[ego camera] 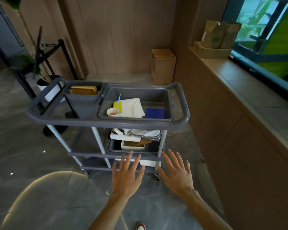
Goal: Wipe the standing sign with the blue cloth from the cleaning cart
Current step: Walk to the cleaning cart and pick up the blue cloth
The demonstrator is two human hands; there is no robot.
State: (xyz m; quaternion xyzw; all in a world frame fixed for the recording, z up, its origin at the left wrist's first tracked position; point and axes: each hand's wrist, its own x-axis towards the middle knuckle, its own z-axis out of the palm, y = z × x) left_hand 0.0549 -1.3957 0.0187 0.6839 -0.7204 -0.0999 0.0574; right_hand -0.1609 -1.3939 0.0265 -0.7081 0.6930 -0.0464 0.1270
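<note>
Both hands empty, fingers spread, palms down, held low in front of the cleaning cart (106, 120). Left hand (126, 176) and right hand (176, 173) side by side, apart, touching nothing; fingertips pointing toward cart, overlapping its lower shelves in view.

Blue cloth (155, 113) folded flat, lying in the right-hand tub (166, 95) of the top tray, near-right corner of tub floor. Rough rectangle, long axis running left-right along the tub's near wall. Just beside it on the left: white paper sheet (133, 107), partly over a yellow sponge (117, 106). Paper cup (113, 112) with blue straw (118, 102) upright at near-left of tub.

Smaller bin (83, 95) at top left of cart holds a tan block (83, 90).

Black-framed stand (56, 55) behind cart on left; sign face not readable from this angle. Cardboard box (163, 67) against far wall.
</note>
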